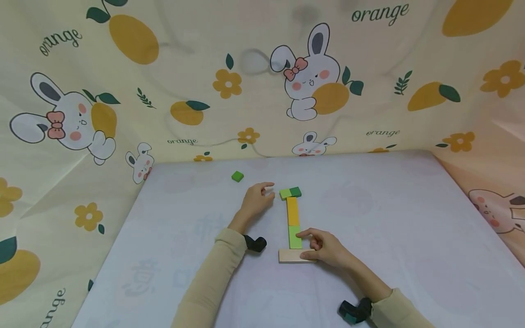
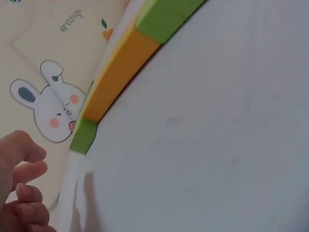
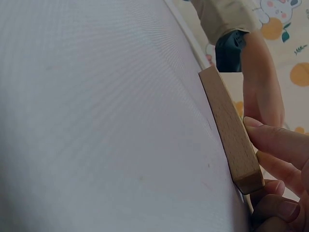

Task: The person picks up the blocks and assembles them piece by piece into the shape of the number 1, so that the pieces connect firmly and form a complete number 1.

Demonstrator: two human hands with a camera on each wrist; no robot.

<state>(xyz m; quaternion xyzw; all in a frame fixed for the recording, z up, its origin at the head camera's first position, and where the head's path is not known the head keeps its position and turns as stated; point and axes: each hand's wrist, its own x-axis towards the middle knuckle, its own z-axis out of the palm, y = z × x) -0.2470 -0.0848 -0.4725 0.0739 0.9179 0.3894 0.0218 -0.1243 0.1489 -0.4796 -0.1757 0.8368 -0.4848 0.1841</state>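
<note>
On the white table, blocks lie joined in an I shape. A light green square and a dark green square form its far end. From them a yellow block runs toward me, then a light green block, then a plain wooden block laid crosswise. My right hand holds the wooden block at its right end, thumb on its upper edge, while the index finger reaches the light green block. Left of the far end, my left hand hovers with loosely bent fingers, holding nothing.
A loose green block lies farther back, beyond my left hand. Behind the table and along its sides hangs a cream cloth printed with rabbits and oranges. Each wrist carries a black camera mount.
</note>
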